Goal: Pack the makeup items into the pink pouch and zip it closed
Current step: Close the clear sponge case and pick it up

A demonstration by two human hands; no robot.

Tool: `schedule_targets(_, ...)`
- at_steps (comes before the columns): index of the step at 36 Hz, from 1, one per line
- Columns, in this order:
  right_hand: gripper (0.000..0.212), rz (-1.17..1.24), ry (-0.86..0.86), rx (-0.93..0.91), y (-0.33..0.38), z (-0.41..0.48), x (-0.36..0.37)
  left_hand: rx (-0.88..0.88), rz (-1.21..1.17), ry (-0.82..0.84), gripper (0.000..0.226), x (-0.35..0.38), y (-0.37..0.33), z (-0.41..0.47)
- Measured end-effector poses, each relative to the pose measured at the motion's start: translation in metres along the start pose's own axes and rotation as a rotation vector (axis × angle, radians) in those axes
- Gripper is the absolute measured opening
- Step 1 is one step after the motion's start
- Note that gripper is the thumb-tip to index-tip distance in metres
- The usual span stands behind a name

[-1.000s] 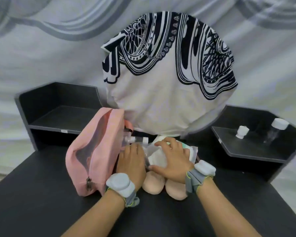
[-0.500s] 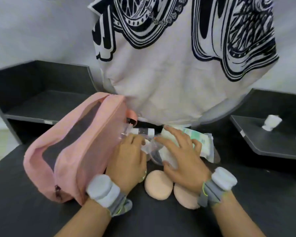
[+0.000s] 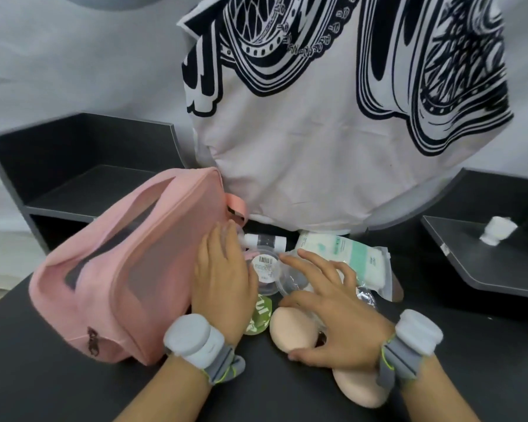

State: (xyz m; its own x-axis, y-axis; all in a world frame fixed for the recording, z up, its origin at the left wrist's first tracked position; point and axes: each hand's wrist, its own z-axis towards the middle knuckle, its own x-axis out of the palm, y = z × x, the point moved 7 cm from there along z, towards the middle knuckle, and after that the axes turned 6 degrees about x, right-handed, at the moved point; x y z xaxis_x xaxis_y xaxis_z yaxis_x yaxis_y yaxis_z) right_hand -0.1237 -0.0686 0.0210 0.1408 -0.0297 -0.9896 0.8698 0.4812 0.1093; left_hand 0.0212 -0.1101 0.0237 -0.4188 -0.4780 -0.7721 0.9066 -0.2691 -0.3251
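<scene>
A pink fabric pouch with a dark mesh window (image 3: 128, 269) stands on the black bench (image 3: 43, 376) at the left, with its brown zip pull (image 3: 92, 342) hanging at the near corner. The left hand (image 3: 223, 278) lies flat against the pouch's right end, its fingers (image 3: 223, 239) straight and pressed together, holding nothing.

The makeup items lie outside the pouch, just to its right. A clear round plastic jar with a barcode label (image 3: 264, 269) sits between the two hands. Behind it lies a small white bottle with a clear middle (image 3: 264, 240). A green-and-white packet of cotton pads (image 3: 342, 254) rests further right, partly under the right hand.

The right hand (image 3: 333, 315) is laid over the pile, fingers spread and slightly bent, with the thumb at the near edge of a round beige powder puff (image 3: 290, 328). I cannot tell whether it grips anything. A second beige puff (image 3: 360, 388) lies nearer, below the right wrist. A round green sachet (image 3: 258, 316) peeks out between the left hand and the first puff.

Both wrists wear grey bands. A small white container (image 3: 497, 231) stands on the black shelf at the right (image 3: 470, 269). A white cloth with a black pattern (image 3: 333, 117) hangs behind the bench.
</scene>
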Motion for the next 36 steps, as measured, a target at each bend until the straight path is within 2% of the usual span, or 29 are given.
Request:
schedule_targets(5,0.054,0.055,-0.098,-0.022,0.000,-0.001,-0.005,-0.098,-0.001,-0.016,0.069,0.002,0.008,0.003)
schedule_targets(10,0.055,0.254,-0.165,0.003,0.001,-0.001,-0.012,-0.056,-0.063,-0.052,0.060,0.003,0.005,0.002)
schedule_targets(16,0.053,0.509,-0.266,0.007,-0.002,-0.001,-0.020,0.008,-0.297,-0.246,0.056,-0.023,0.000,0.004)
schedule_targets(20,0.049,0.836,-0.437,-0.035,-0.006,-0.003,-0.032,0.005,-0.588,-0.289,0.056,-0.030,-0.004,0.002)
schedule_targets(22,0.047,1.019,-0.591,-0.019,-0.016,-0.007,-0.038,-0.045,-0.835,-0.255,0.047,-0.025,-0.007,0.001)
schedule_targets(24,0.052,1.118,-0.654,0.003,-0.026,-0.009,-0.038,-0.126,-1.163,-0.176,0.040,-0.018,-0.014,-0.001)
schedule_targets(26,0.054,1.079,-0.632,0.035,-0.032,-0.010,-0.036,-0.183,-1.335,-0.101,0.030,-0.012,-0.021,-0.002)
schedule_targets(31,0.038,0.815,-0.678,0.144,-0.032,-0.009,-0.036,-0.285,-1.427,0.053,0.018,0.013,-0.025,-0.003)
schedule_targets(34,0.054,0.584,-0.665,0.150,-0.028,-0.007,-0.039,-0.332,-1.496,0.129,0.012,0.022,-0.030,-0.005)
schedule_targets(36,0.064,0.518,-0.643,0.172,-0.029,-0.005,-0.038,-0.316,-1.490,0.151,0.018,0.023,-0.033,-0.003)
